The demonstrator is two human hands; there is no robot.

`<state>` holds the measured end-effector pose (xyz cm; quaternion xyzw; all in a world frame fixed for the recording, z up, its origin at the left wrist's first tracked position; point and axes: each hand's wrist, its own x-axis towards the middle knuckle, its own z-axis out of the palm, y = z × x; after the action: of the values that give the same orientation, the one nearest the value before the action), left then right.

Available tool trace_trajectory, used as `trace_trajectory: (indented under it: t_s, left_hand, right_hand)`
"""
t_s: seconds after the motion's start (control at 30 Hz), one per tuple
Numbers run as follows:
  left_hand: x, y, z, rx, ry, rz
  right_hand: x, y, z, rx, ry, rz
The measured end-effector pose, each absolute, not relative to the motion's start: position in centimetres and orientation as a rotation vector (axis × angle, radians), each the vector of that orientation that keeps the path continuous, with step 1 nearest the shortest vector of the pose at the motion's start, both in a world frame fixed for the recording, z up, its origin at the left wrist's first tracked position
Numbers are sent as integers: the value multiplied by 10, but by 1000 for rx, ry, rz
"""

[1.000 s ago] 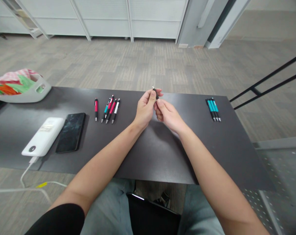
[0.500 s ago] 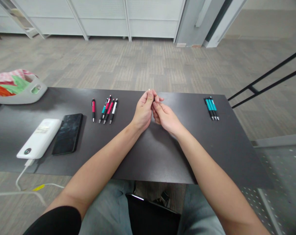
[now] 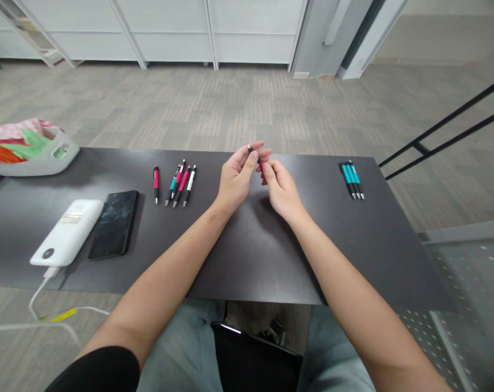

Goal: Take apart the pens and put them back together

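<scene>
"Where exactly is the pink-and-black ballpoint pen [image 3: 259, 161]?"

"Between the two hands, above the far half of the dark tabletop [image 3: 267, 267]. Its long axis slants: the tip points away from the person and to the left, the pink barrel back toward the right."

"Which hand is nearer?"

"Both touch it. The left hand [image 3: 234, 178] has the dark grip section between thumb and fingers, the other fingers loosely stretched out. The right hand [image 3: 282, 188] pinches the pink barrel between thumb and curled fingers, so much of the barrel is hidden."

"What lies to the left?"

"A bunch of four pens, one teal [image 3: 172, 185], two pink and one white [image 3: 190, 186], stands nearest the left hand, tips toward the person. Just beyond it is a lone pink pen [image 3: 156, 185]. Farther left are a black smartphone [image 3: 114, 224], a white power bank [image 3: 67, 231] with a cable [image 3: 33, 305] plugged in, and a white basket [image 3: 46, 160]."

"And to the right?"

"Teal pens [image 3: 347, 173] side by side, well apart from the right hand, near the table's right edge. Past that edge runs a black rail [image 3: 459, 133]."

"Anything in between?"

"The left forearm [image 3: 160, 277] slants across the table between the smartphone and the right arm."
</scene>
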<state>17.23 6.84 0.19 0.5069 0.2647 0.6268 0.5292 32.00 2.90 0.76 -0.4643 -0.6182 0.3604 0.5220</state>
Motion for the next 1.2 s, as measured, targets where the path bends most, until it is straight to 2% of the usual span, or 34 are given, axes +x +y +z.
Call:
trace_trajectory:
  t_s: [0.13, 0.7, 1.2]
  left_hand:
    - [171, 70, 1, 1154, 659, 1545]
    - [173, 74, -4, 1040, 693, 1548]
    - [171, 79, -5, 1022, 742, 1515]
  right_hand:
    - [320, 30, 5, -1074, -1440, 931]
    - [324, 40, 0, -1138, -1513, 779]
    - [327, 33, 12, -1123, -1561, 921]
